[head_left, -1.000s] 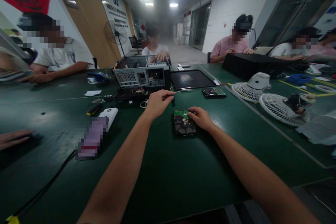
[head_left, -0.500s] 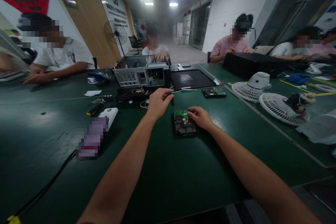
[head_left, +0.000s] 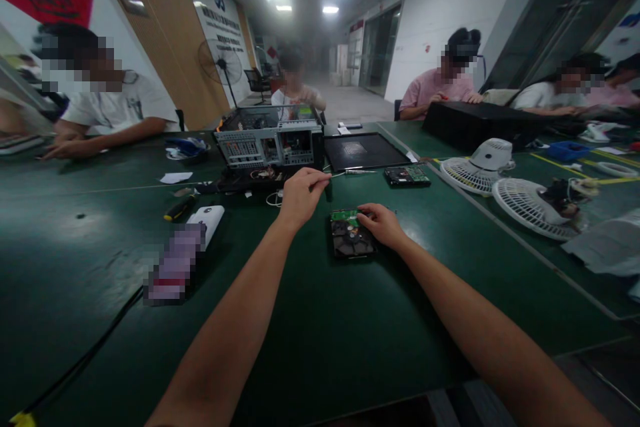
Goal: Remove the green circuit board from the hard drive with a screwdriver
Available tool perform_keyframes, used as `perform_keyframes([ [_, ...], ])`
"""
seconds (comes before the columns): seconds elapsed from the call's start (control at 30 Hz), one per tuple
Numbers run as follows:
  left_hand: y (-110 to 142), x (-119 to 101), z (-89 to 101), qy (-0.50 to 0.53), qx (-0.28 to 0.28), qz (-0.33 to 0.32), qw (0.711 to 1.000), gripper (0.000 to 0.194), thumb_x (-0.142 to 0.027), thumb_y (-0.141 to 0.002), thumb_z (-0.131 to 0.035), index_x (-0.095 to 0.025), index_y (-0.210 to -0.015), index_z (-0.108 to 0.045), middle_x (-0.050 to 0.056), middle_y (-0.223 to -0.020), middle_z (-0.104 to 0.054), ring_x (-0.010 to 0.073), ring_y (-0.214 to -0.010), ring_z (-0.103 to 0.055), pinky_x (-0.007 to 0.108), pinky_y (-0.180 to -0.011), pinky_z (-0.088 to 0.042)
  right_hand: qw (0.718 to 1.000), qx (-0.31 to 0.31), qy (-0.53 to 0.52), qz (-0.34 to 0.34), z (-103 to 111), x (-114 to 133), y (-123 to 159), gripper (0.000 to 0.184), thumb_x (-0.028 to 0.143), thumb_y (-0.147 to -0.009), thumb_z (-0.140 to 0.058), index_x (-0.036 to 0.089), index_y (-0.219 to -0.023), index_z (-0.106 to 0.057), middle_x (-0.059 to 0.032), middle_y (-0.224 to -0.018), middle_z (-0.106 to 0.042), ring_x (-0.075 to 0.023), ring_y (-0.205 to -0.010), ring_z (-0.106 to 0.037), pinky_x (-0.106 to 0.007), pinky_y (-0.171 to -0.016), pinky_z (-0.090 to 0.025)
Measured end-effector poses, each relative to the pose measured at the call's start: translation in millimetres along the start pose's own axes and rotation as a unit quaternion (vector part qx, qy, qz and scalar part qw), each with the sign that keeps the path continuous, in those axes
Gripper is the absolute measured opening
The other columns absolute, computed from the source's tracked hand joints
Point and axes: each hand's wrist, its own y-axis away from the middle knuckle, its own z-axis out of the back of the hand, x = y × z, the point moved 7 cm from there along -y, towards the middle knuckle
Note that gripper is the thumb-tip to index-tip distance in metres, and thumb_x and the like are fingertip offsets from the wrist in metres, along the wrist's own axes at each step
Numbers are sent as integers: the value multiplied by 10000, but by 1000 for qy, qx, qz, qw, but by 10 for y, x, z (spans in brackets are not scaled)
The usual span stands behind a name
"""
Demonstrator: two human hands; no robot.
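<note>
Head view: hard drive lies on green table, right hand over its right edge; whether the fingers clamp is unclear. Left hand apparently pinches a slim dark object, too blurred to identify. Likely step: servicing the drive; next move calls for steady bracing.

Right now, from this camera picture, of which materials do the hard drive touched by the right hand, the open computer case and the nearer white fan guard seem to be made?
Hard drive: probably metal, dark and dull; the green section looks like circuit board. Computer case: likely sheet metal, matte grey, judging by its slotted panel. Fan guard: probably moulded plastic, from its even white ribs.
</note>
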Motion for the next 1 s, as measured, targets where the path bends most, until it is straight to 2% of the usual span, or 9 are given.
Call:
perform_keyframes([
  [0.13,25,20,-35,30,1,1,1000,185,-182,-912,-634,-249,-1033,-756,31,-1064,-756,205,-1033,-698,400,-982,-549,1000,-4,-1,-6,2,-3,0,334,411,-873,-676,240,-1155,-727,-62,-1058,-725,-169,-774,-647,-315,-773,-531],
  [0.33,61,26,-99,102,-6,31,994,132,-257,-862,-721,-236,-990,-740,32,-1036,-762,188,-929,-730,361,-892,-608,1000,3,-5,-3,2,11,6,334,420,-886,-662,240,-1160,-723,-65,-1060,-725,-168,-766,-650,-310,-756,-533],
  [0.57,78,26,-99,103,-23,51,993,137,-275,-828,-759,-205,-923,-689,50,-1036,-751,199,-940,-725,384,-881,-612,1000,4,5,-1,5,5,0,336,407,-882,-668,241,-1169,-723,-65,-1056,-727,-167,-761,-649,-314,-768,-534],
  [0.77,86,-8,-139,131,-16,41,990,142,-235,-849,-730,-192,-961,-655,69,-1091,-727,187,-983,-718,371,-904,-610,1000,6,-1,2,-8,-4,-3,338,417,-889,-659,240,-1170,-719,-62,-1059,-726,-165,-762,-647,-304,-756,-532],
  [1.0,92,50,-181,157,-10,69,985,188,-235,-849,-714,-190,-994,-603,86,-1119,-713,199,-1020,-719,390,-932,-608,1000,6,5,6,-2,13,-6,332,410,-887,-659,237,-1164,-721,-60,-1043,-729,-166,-767,-647,-302,-758,-527],
])
